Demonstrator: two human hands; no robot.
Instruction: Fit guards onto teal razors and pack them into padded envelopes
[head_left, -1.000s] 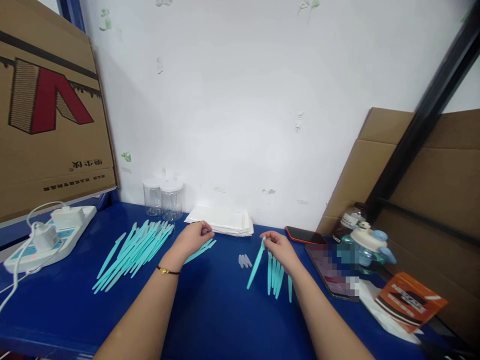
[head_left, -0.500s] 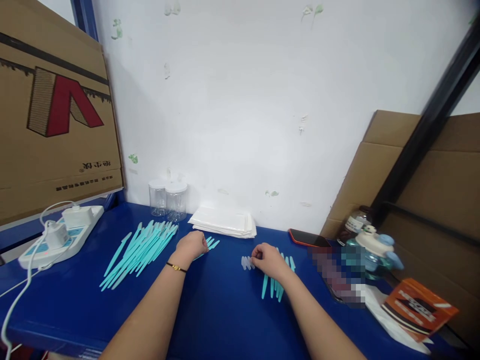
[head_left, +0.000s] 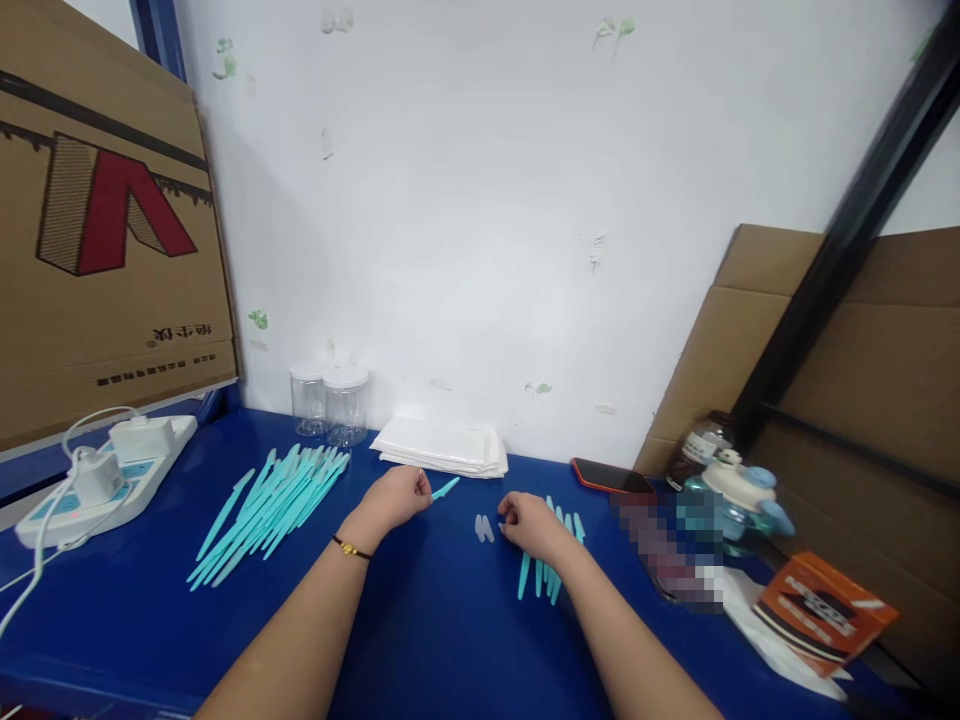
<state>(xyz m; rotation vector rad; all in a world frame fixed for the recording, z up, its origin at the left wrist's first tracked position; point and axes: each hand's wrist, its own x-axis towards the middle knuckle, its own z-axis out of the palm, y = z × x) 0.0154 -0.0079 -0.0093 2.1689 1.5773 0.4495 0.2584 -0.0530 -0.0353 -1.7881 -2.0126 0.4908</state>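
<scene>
My left hand [head_left: 401, 495] pinches a turquoise eyebrow razor [head_left: 448, 488], its end pointing right, away from the fingers. My right hand [head_left: 529, 522] is closed, with a small translucent cap [head_left: 502, 528] partly showing at its fingertips. Two more clear blade caps [head_left: 480, 528] lie on the blue table just left of it. Several turquoise razors [head_left: 551, 580] lie side by side beneath and behind my right hand, partly hidden by it. A larger heap of razors [head_left: 274, 510] with pale ends lies to the left of my left hand.
White flat packets [head_left: 442, 447] and two clear lidded jars [head_left: 346, 410] stand against the wall. On the left is a power strip [head_left: 154, 470] with cords. To the right are a phone [head_left: 611, 476], a teal-and-cream bottle [head_left: 731, 500] and an orange box [head_left: 825, 612].
My left hand has shifted slightly right, and a single razor now sticks out of it instead of several ends. Fewer clear caps lie beside my right hand. The view has turned slightly.
</scene>
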